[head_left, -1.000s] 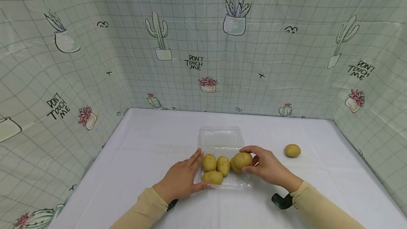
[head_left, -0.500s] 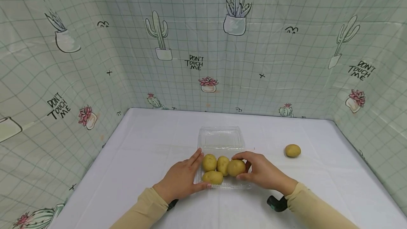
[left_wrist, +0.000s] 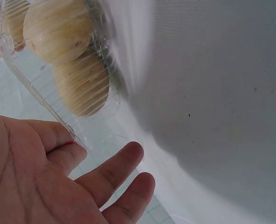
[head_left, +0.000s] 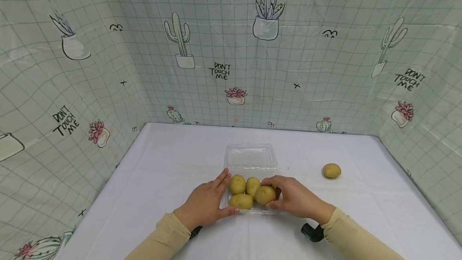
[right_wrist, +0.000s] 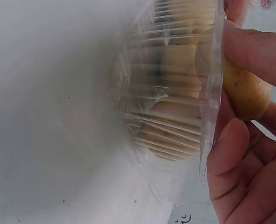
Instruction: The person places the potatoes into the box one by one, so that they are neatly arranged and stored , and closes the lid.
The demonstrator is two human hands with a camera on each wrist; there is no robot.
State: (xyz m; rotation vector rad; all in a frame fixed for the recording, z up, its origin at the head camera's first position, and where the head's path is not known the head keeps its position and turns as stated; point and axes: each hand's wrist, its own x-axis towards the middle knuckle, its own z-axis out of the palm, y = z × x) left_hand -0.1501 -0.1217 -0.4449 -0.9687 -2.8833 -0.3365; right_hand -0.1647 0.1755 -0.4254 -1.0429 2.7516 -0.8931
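A clear plastic clamshell container (head_left: 254,211) lies open on the table, its lid folded back. Inside sit several yellow potatoes, among them one at the back left (head_left: 237,184) and one at the front left (head_left: 241,201). My left hand (head_left: 203,204) rests along the container's left side, fingers extended at the rim and thumb at the front edge. My right hand (head_left: 297,198) grips a round potato (head_left: 265,195) between thumb and fingers over the container's right part. In the right wrist view this potato (right_wrist: 247,93) stands partly above the rim. Another potato beneath it is hidden in the head view.
A single potato (head_left: 331,170) lies on the white table (head_left: 173,151), to the right of the container. Patterned cloth walls (head_left: 288,63) stand behind and at both sides. Dark wrist-camera parts (head_left: 312,232) show under the sleeves.
My right hand has moved the gripped potato left, toward me and down into the container's right part. The left hand stays in place at the container.
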